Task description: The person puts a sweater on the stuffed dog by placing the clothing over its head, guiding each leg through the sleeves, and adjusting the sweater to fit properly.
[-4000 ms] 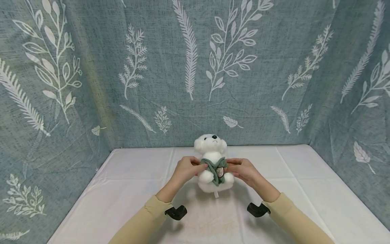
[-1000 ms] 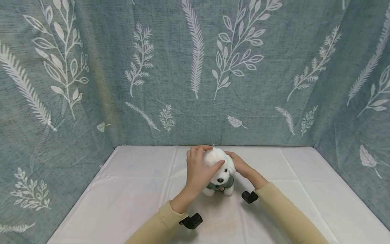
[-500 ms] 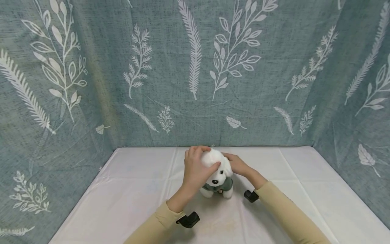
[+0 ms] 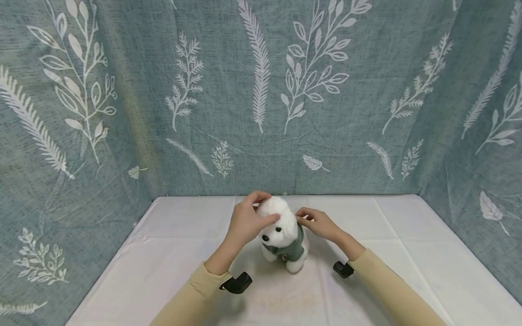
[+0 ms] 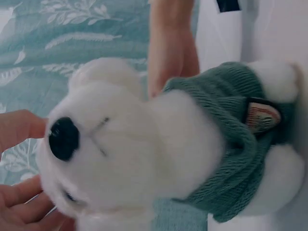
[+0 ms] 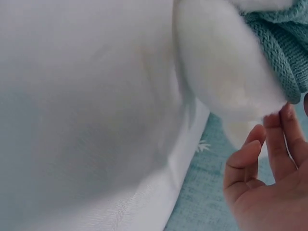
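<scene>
A white plush dog (image 4: 294,252) in a green knitted vest (image 5: 219,91) stands on its paws on the table. Its face points toward the lower left in the head view. My left hand (image 4: 244,222) grips the dog's head, thumb over the forehead and fingers behind it. On the other side, my right hand (image 4: 321,224) has its fingertips at the dog's back. In the right wrist view those fingers (image 6: 276,144) are loosely bent at the vest's hem, beside the white rump (image 6: 226,67). A badge (image 5: 262,117) shows on the vest's chest.
A white cloth (image 4: 163,253) covers the table. Blue-green curtains (image 4: 228,90) with white leaf prints close off the back and both sides. Black wrist mounts (image 4: 237,284) stick out below both sleeves.
Four seconds ago both hands held the dog leaning back, face up. It now stands on its paws, and over the last half second it has turned leftward with my left hand.
</scene>
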`<state>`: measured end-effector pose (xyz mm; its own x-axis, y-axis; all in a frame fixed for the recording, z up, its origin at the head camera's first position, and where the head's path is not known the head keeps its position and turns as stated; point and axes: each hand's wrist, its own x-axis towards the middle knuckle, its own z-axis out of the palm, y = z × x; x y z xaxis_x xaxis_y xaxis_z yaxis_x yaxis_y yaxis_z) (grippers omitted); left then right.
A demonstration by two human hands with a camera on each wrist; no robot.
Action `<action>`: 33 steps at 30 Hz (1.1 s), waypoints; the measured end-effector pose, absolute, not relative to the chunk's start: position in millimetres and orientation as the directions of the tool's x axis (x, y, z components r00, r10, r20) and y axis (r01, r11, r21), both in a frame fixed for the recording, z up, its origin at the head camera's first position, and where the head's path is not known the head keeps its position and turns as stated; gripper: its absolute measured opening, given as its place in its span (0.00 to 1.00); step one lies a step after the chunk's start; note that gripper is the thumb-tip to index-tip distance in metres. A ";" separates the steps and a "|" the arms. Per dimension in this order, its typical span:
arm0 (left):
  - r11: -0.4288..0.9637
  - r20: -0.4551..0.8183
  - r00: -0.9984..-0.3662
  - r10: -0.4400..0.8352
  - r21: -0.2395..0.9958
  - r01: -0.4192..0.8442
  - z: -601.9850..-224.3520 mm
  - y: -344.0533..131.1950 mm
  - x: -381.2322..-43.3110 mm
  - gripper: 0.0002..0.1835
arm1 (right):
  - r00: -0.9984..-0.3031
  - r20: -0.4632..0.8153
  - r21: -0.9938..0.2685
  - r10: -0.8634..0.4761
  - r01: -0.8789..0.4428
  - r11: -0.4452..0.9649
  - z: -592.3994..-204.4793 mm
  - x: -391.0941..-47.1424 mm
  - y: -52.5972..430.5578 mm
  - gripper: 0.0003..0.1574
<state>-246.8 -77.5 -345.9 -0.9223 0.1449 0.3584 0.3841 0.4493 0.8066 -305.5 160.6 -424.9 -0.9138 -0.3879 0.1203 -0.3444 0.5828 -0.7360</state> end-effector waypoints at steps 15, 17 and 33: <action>0.483 0.255 -0.941 0.221 0.810 0.333 -333.0 -104.9 -281.9 0.16 | -0.924 0.122 -0.731 -0.362 -0.330 0.597 -421.7 -275.6 156.7 0.11; 0.478 0.260 -0.941 0.219 0.812 0.335 -333.1 -105.8 -283.8 0.15 | -0.925 0.127 -0.727 -0.359 -0.333 0.600 -421.8 -272.2 154.8 0.11; 0.462 0.546 -0.832 0.096 0.716 0.523 -356.0 -91.5 -260.2 0.20 | -0.999 -0.020 -0.804 -0.048 -0.013 0.594 -416.0 -231.0 124.3 0.19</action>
